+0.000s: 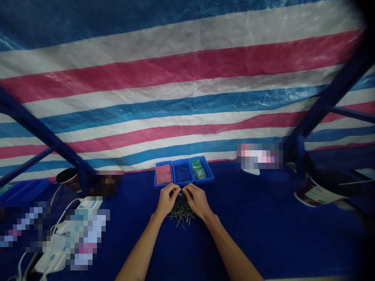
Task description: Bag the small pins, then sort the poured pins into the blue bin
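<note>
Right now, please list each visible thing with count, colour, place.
striped tarp: 1, multicolour, background
table: 1, dark blue, below
frame posts: 2, dark blue, sides
bins: 3, blue, centre
packet: 1, pink, left bin
packaging: unclear count, green, right bin
thin pieces: few, dark, middle bin
rods: many, yellowish, centre
tray: unclear count, blue, far left
tubs: 2, dark red, sides
cables: several, white, left
blurred items: several, mixed, sides
left hand, right hand: 2, bare, by rods
</note>
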{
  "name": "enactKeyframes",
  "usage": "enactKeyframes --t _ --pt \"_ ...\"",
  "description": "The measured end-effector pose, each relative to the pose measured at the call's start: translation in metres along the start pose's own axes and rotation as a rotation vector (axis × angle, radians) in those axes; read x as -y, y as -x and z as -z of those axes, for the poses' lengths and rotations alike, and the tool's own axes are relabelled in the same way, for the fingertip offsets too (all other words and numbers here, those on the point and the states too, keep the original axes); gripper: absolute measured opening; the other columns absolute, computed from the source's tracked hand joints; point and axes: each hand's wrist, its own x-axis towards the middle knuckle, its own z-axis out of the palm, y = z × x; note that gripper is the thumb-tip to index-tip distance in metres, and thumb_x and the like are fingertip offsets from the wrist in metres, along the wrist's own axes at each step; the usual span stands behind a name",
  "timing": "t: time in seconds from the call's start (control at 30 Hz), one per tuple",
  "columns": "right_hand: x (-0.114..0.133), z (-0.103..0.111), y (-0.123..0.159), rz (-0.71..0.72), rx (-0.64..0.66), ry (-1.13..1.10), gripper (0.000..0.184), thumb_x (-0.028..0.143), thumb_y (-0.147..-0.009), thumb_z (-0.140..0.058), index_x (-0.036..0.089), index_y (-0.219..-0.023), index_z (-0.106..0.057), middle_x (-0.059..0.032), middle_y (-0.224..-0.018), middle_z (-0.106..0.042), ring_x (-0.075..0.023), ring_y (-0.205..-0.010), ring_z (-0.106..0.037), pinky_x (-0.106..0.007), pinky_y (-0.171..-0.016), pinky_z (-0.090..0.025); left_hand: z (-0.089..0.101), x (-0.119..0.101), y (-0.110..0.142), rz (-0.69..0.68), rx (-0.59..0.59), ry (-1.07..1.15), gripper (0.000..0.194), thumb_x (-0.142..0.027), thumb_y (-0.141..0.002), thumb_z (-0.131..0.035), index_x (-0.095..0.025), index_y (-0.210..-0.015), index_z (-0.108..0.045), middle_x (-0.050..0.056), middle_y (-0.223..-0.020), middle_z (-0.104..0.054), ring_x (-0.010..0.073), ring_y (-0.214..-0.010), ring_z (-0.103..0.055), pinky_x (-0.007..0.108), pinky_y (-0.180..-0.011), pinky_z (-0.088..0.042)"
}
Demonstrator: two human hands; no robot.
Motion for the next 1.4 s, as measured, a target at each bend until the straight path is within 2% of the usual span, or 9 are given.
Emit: enactKeyframes --t 0.1,0.27,0.43,0.6,0.8,1.03,1.23,1.4 --pt "-0.0020 -0.0015 0.0007 -0.023 0.003 0.049 0.030 0.031 -0.104 -0.044 0.022 -0.080 -0.060 -0.0025 -0.077 -0.065 -0.0176 -0.071 -0.062 -0.027 -0.066 -0.043 0.0001 -0.0004 0.0001 0.005 -0.009 -0.006 0.030 -0.038 -0.096 -0.052 -0.016 -0.080 -0.065 0.002 -0.072 -0.061 0.0141 -0.064 -0.053 0.024 -0.063 -0.039" --pt "-0.0021 -0.0021 0.0008 -0.008 -0.017 -0.030 0.016 0.031 -0.102 -0.049 0.023 -0.105 -0.063 -0.0032 -0.090 -0.069 -0.0187 -0.080 -0.065 -0.027 -0.073 -0.046 -0.0010 0.0017 0.0005 0.009 -0.019 -0.003 0.029 -0.036 -0.097 -0.051 -0.016 -0.082 -0.066 0.002 -0.074 -0.062 0.0146 -0.066 -0.055 0.024 -0.065 -0.040" --pt "0.0009 -0.0002 0.0003 0.003 -0.008 -0.022 0.023 0.027 -0.104 -0.043 0.023 -0.095 -0.064 -0.0039 -0.089 -0.066 -0.0178 -0.079 -0.064 -0.027 -0.073 -0.045 -0.0016 0.0028 0.0004 0.008 -0.010 -0.005 0.029 -0.036 -0.097 -0.052 -0.016 -0.081 -0.066 0.003 -0.075 -0.064 0.0150 -0.068 -0.056 0.024 -0.067 -0.042" --pt "-0.0002 -0.0006 0.0009 -0.020 -0.008 0.047 0.031 0.028 -0.104 -0.043 0.021 -0.081 -0.062 -0.0031 -0.077 -0.064 -0.0173 -0.070 -0.062 -0.027 -0.067 -0.043 -0.0013 0.0021 0.0006 0.013 -0.003 -0.009 0.031 -0.038 -0.097 -0.051 -0.016 -0.081 -0.066 0.004 -0.076 -0.065 0.0154 -0.069 -0.057 0.025 -0.067 -0.042" --pt "-0.0009 -0.0002 0.0007 0.016 -0.013 -0.023 0.018 0.028 -0.102 -0.048 0.023 -0.107 -0.064 -0.0053 -0.095 -0.070 -0.0198 -0.084 -0.066 -0.028 -0.076 -0.046 -0.0006 0.0020 0.0008 0.021 -0.019 -0.014 0.033 -0.039 -0.097 -0.050 -0.016 -0.080 -0.066 0.003 -0.073 -0.063 0.0151 -0.067 -0.056 0.025 -0.066 -0.041" --pt "-0.0006 0.0000 0.0011 0.016 0.024 0.028 0.024 0.024 -0.103 -0.043 0.022 -0.092 -0.064 -0.0045 -0.086 -0.067 -0.0184 -0.077 -0.064 -0.028 -0.072 -0.045 -0.0022 0.0029 0.0006 0.029 -0.014 -0.004 0.035 -0.042 -0.098 -0.049 -0.017 -0.078 -0.065 0.003 -0.073 -0.064 0.0157 -0.067 -0.056 0.025 -0.067 -0.042" --pt "0.0020 0.0009 0.0007 0.012 0.012 -0.018 0.014 0.023 -0.100 -0.050 0.023 -0.104 -0.064 -0.0046 -0.094 -0.070 -0.0203 -0.084 -0.066 -0.029 -0.077 -0.047 -0.0014 0.0022 0.0009 0.025 -0.026 -0.008 0.034 -0.040 -0.098 -0.050 -0.017 -0.078 -0.065 0.002 -0.072 -0.062 0.0152 -0.066 -0.056 0.025 -0.066 -0.041" --pt "0.0035 0.0027 -0.0004 0.018 0.000 0.004 0.022 0.024 -0.102 -0.045 0.023 -0.094 -0.065 -0.0045 -0.087 -0.068 -0.0187 -0.078 -0.065 -0.028 -0.072 -0.047 -0.0014 0.0011 0.0007 0.030 -0.009 -0.004 0.037 -0.042 -0.098 -0.049 -0.017 -0.076 -0.064 0.003 -0.071 -0.063 0.0154 -0.066 -0.056 0.025 -0.066 -0.043"
